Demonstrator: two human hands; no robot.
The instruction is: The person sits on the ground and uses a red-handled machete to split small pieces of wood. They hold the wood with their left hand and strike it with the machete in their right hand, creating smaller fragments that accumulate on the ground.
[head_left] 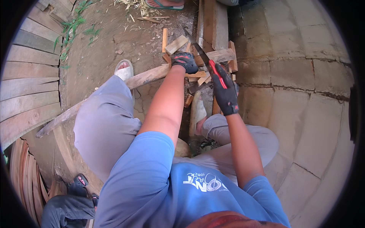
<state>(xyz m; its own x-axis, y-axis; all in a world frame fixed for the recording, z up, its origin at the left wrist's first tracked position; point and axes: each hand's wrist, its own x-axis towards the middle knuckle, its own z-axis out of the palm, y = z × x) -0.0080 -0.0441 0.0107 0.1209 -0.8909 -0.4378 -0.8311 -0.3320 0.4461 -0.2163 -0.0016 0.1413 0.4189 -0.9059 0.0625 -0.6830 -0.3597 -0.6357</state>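
A long rough plank (149, 75) runs from the lower left up to the right, across a pile of wood offcuts. My left hand (184, 62), in a black and red work glove, is closed around it. My right hand (226, 92), gloved the same way, grips the red and black handle of a hand saw (201, 51). Its dark blade points up and left, crossing the plank just right of my left hand. Whether the teeth touch the wood I cannot tell. A short wood block (176, 44) lies just beyond my left hand.
Long boards (215, 22) lie beyond the offcuts. A block wall (292, 72) closes the right side; a board fence (32, 76) stands at left. My left shoe (124, 70) is beside the plank. Other people's feet show at top (165, 4) and lower left (80, 180).
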